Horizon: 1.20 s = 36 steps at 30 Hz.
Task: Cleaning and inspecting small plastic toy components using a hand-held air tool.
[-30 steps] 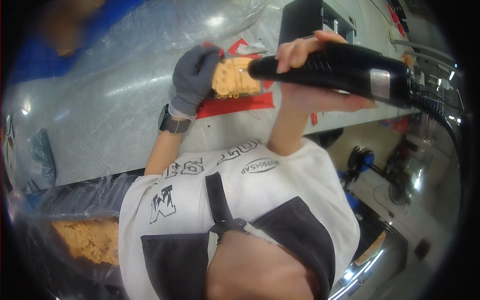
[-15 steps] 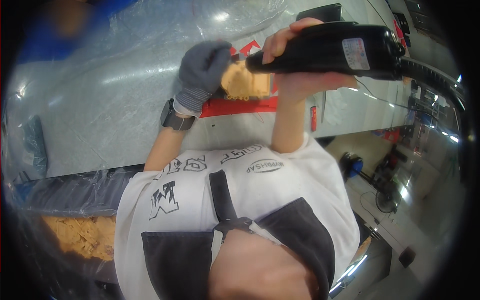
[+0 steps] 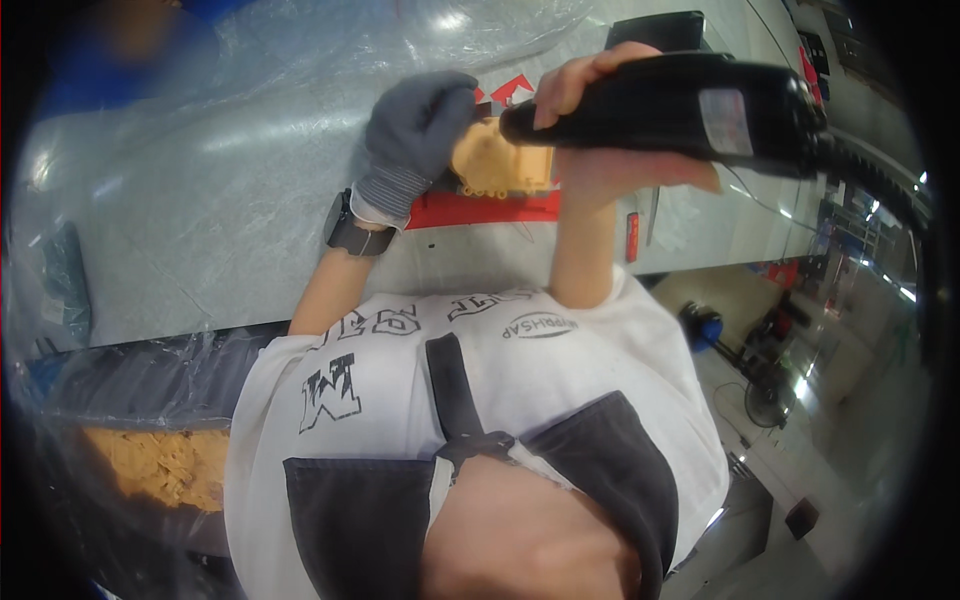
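My left hand [image 3: 422, 128], in a grey knit glove with a dark band at the wrist, curls its fingers at the left edge of an orange-yellow moulded plastic part [image 3: 490, 160]. The part has small rings along its near edge and lies over a red piece [image 3: 480, 208] on the table. My bare right hand [image 3: 600, 172] grips a thick black hand-held tool [image 3: 660, 112] with a pale label and a ribbed cord or hose at its right end. The tool's narrow left end meets or covers the part's upper side; the exact contact is hidden.
Clear plastic sheeting [image 3: 300, 60] covers the grey table [image 3: 230, 220]. A red-handled tool [image 3: 632, 237] lies to the right, and a black box [image 3: 655, 32] stands behind. At lower left, a plastic-lined container [image 3: 150, 385] holds many orange-yellow pieces [image 3: 165, 465]. Someone in blue is at far left.
The whole view has shifted slightly, with hands, part and tool appearing a little further right. Both hands keep the same grips, and the tool's end stays at the part.
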Tool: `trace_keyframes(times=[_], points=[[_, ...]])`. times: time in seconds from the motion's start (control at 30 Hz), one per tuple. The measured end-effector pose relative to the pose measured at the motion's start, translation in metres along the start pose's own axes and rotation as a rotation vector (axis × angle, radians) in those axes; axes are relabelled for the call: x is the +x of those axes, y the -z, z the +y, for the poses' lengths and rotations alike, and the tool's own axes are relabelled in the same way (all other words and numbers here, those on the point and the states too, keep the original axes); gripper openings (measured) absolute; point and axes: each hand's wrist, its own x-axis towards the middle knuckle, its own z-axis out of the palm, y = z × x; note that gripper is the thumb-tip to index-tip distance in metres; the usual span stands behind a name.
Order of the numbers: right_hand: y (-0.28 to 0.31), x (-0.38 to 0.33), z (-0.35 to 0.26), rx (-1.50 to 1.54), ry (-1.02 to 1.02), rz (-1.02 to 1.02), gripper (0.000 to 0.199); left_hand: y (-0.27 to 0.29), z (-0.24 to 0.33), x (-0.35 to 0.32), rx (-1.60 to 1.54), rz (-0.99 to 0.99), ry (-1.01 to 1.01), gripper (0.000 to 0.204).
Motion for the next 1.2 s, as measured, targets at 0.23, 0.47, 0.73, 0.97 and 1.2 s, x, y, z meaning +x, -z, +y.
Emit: trace_keyframes(times=[0.23,0.47,0.73,0.97,1.2], points=[[0.029,-0.01,-0.024,0.119,0.057,0.428,0.089,0.0,0.001,-0.002,0.224,-0.169,-0.162,0.018],[0.054,-0.052,-0.103,-0.113,0.272,0.865,0.079,-0.004,0.017,-0.015,0.263,-0.314,0.032,0.04],[0.068,-0.07,-0.117,-0.047,0.298,0.899,0.078,0.1,0.16,-0.021,-1.893,-0.921,-0.81,0.023],[0.072,-0.071,-0.105,-0.06,0.235,0.865,0.073,0.065,0.136,0.008,0.257,-0.403,-0.038,0.051],[0.082,-0.086,-0.115,-0.06,0.281,0.957,0.075,-0.037,0.027,0.148,0.977,-0.179,-0.617,0.052]])
